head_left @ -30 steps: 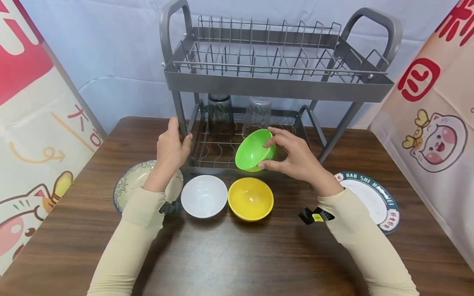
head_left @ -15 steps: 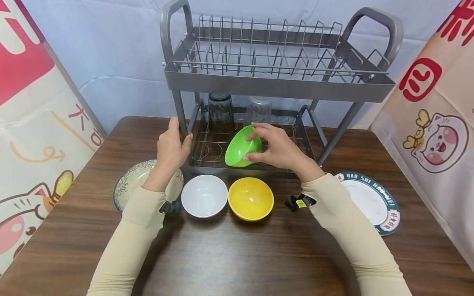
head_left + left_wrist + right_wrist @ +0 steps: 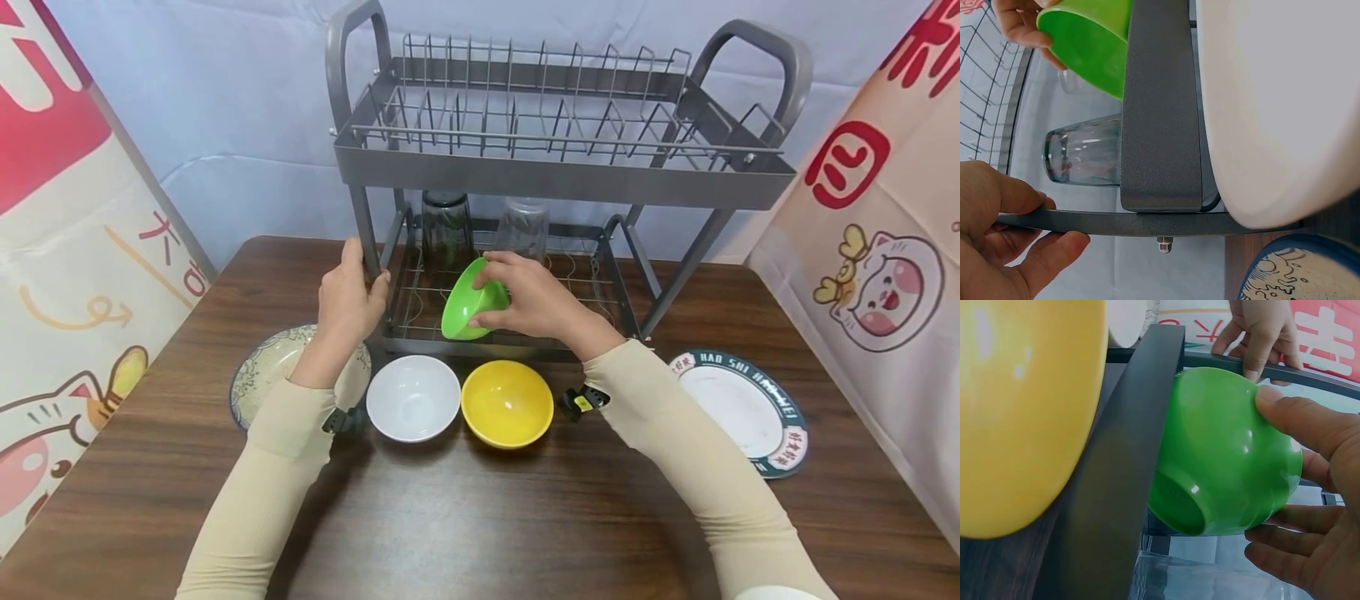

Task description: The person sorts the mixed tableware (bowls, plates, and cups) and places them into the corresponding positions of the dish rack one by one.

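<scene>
A green bowl (image 3: 467, 305), tilted with its opening to the left, is held in my right hand (image 3: 528, 298) over the front of the rack's lower shelf. In the right wrist view the thumb and fingers grip the side of the green bowl (image 3: 1222, 450), and its foot faces the camera. My left hand (image 3: 348, 300) grips the left front post of the grey dish rack (image 3: 562, 179); thumb and fingers pinch the post (image 3: 1110, 223) in the left wrist view. Just in front of the rack stand a white bowl (image 3: 414, 398) and a yellow bowl (image 3: 507, 404), side by side.
Two upside-down glasses, a dark glass (image 3: 446, 229) and a clear glass (image 3: 523, 227), stand on the lower shelf behind the green bowl. A patterned plate (image 3: 255, 379) lies under the left forearm. A green-rimmed plate (image 3: 783, 408) lies at the right on the wooden table (image 3: 480, 517).
My right hand has carried the green bowl leftward along the lower shelf, and the bowl has tipped more onto its side. The left hand stays on the post.
</scene>
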`<action>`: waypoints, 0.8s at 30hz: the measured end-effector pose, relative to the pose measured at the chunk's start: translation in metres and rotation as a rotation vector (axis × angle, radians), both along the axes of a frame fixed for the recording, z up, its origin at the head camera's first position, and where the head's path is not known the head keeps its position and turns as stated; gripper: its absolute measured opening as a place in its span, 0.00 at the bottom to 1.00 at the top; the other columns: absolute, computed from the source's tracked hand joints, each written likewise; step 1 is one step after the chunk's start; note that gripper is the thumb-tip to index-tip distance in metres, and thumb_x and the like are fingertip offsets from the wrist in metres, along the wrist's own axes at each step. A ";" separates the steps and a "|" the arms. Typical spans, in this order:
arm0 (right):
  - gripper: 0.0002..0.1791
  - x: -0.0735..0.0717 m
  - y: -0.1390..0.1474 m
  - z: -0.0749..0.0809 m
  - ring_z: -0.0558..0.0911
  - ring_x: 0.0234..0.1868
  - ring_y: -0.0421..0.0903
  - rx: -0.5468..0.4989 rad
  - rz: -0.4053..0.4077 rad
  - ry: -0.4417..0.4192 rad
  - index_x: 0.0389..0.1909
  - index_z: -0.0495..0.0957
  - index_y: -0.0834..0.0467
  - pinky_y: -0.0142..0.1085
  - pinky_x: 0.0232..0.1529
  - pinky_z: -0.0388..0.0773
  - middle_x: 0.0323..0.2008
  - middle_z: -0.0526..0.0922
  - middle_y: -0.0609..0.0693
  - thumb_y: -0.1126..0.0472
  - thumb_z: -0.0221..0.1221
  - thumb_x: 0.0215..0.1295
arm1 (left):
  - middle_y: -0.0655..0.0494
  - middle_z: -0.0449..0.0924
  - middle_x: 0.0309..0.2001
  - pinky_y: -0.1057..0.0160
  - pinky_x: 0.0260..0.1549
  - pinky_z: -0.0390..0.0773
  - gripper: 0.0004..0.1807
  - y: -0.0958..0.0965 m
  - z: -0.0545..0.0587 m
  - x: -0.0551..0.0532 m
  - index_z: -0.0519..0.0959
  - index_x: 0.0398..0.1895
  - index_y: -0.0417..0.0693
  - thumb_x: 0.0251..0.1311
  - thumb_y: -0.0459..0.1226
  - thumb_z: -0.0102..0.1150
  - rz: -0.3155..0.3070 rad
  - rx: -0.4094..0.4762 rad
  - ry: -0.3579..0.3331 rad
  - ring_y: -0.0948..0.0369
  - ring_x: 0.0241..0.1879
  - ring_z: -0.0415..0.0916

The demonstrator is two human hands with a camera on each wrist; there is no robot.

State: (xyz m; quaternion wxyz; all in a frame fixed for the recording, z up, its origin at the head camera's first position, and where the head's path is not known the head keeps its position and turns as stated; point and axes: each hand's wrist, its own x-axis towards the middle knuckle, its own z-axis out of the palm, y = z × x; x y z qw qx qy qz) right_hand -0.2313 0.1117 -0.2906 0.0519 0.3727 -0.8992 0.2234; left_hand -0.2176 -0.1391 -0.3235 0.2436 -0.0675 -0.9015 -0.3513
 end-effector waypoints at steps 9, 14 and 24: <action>0.24 -0.006 -0.016 0.002 0.66 0.61 0.56 0.049 -0.012 -0.005 0.46 0.77 0.59 0.44 0.52 0.69 0.61 0.66 0.62 0.51 0.69 0.50 | 0.43 0.76 0.29 0.49 0.29 0.73 0.12 0.000 -0.002 0.000 0.64 0.43 0.40 0.62 0.33 0.54 0.000 0.002 0.009 0.47 0.31 0.76; 0.25 -0.007 -0.028 0.005 0.70 0.58 0.55 0.093 -0.007 0.009 0.47 0.76 0.59 0.41 0.50 0.71 0.60 0.67 0.61 0.51 0.69 0.51 | 0.43 0.76 0.28 0.49 0.29 0.72 0.12 -0.001 -0.002 0.000 0.64 0.43 0.40 0.62 0.32 0.54 0.000 0.001 0.020 0.47 0.30 0.76; 0.24 -0.007 -0.043 0.009 0.74 0.47 0.51 0.143 -0.020 0.019 0.46 0.76 0.61 0.38 0.45 0.72 0.56 0.70 0.60 0.51 0.68 0.52 | 0.44 0.76 0.27 0.49 0.28 0.72 0.12 0.000 -0.002 0.000 0.64 0.43 0.40 0.61 0.32 0.55 -0.003 0.000 0.036 0.47 0.29 0.76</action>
